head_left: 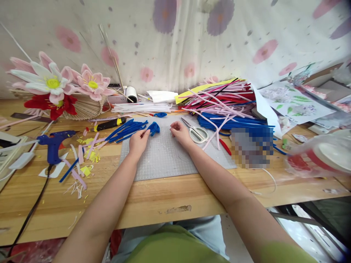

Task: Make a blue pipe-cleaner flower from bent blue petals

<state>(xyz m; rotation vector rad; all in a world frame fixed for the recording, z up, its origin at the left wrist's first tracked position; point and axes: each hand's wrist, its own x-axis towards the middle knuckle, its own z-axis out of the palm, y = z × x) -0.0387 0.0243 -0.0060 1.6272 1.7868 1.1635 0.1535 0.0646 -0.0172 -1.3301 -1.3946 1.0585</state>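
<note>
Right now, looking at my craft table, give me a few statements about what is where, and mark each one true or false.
1. The left hand touches the bent blue pipe cleaner. True.
2. The scissors lie left of the left hand. False: they lie beside the right hand.
3. The glue gun is red. False: it is blue.
4. Both hands rest over the grey cutting mat. True.

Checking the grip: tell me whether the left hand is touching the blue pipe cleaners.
Touching. The head view shows the left hand with fingertips pinching the bent blue pipe cleaners.
</note>
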